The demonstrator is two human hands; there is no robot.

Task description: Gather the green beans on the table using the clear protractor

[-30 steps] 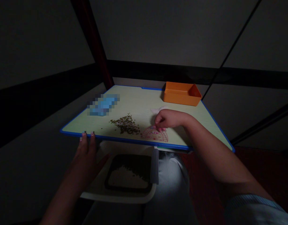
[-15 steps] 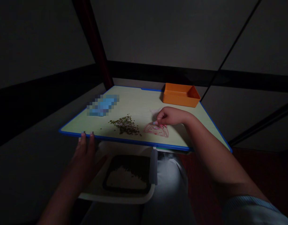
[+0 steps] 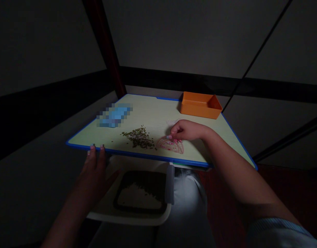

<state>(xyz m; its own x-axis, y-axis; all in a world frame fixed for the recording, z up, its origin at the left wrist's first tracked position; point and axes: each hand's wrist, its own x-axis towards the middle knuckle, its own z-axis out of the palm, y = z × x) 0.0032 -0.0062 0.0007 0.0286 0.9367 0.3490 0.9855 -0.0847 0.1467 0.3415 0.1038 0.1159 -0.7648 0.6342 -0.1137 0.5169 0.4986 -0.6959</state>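
My left hand curls over the front edge of a pale green board with a blue rim, and its fingertips rest on top. My right hand lies on the board, its fingers bunched at the top of a pink semicircular protractor. I cannot tell whether those fingers pinch anything. A pale pink scrap lies just behind them. Left of the protractor is a loose pile of small dark green-brown grains. A pixelated blue object lies at the board's left.
An orange rectangular tray stands at the board's back right. Below the board, a white tray with a dark inner rim holds pale grains, above my light trousers. A dark red post and grey walls stand behind.
My right hand lifted slightly from the protractor, then came back down to its top edge. My left hand stays on the board edge, and the view has shifted only slightly.
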